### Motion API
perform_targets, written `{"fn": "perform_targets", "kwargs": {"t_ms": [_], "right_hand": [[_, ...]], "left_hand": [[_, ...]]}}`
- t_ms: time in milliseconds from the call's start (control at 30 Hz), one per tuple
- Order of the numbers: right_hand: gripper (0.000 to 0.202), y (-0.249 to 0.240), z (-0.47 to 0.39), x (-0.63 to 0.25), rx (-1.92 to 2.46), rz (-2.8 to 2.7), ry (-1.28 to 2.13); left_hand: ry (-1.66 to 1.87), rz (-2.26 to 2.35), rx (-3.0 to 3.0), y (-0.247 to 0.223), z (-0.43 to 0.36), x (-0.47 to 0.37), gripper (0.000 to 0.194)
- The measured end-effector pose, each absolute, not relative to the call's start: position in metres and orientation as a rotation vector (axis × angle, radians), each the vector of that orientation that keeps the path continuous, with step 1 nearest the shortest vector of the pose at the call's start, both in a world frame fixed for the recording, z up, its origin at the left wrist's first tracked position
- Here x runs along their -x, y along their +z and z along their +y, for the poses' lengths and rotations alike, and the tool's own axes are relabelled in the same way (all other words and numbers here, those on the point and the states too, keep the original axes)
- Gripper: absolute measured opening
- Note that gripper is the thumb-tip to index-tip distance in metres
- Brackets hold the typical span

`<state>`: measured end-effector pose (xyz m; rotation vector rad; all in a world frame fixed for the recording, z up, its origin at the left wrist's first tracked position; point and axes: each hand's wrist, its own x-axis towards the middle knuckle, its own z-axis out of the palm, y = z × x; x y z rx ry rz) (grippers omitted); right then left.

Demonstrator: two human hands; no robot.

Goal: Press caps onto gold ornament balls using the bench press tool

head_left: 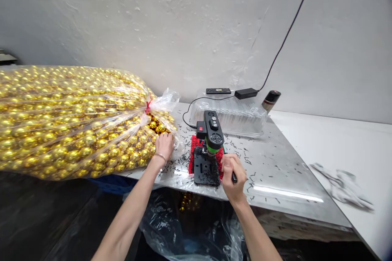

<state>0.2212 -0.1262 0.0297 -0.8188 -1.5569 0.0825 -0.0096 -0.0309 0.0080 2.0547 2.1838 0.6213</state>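
My right hand is wrapped around the black-gripped lever handle of a small bench drill press. The press has a black motor head with a green ring and a red switch, above a black slotted base plate on a red mat. At a gap in a large clear plastic bag full of shiny gold balls, my left hand reaches in with its fingertips among the balls. Those fingertips are hidden, so whether they grip a ball does not show.
Dark shavings litter the metal table. Behind the press, a clear plastic tray carries a black power adapter. A spray can stands beside it. White gloves lie right. Below the front edge hangs an open plastic bag.
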Motion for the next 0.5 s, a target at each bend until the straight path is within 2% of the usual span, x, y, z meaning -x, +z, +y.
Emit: {"fn": "perform_targets", "kwargs": {"t_ms": [100, 300, 400, 500], "right_hand": [[0.024, 0.029, -0.126, -0.221, 0.817, -1.561, 0.076], [0.022, 0.028, -0.125, -0.222, 0.809, -1.586, 0.045], [0.022, 0.028, -0.125, -0.223, 0.807, -1.599, 0.036], [0.023, 0.029, -0.126, -0.222, 0.81, -1.606, 0.034]], "left_hand": [[0.428, 2.192, -1.944, 0.013, 0.001, 0.018, 0.008], [0.446, 2.107, -1.87, -0.002, 0.008, 0.01, 0.003], [0.554, 2.085, -1.865, -0.002, -0.005, 0.01, 0.021], [0.931, 1.94, -1.617, 0.001, -0.027, 0.018, 0.045]]}}
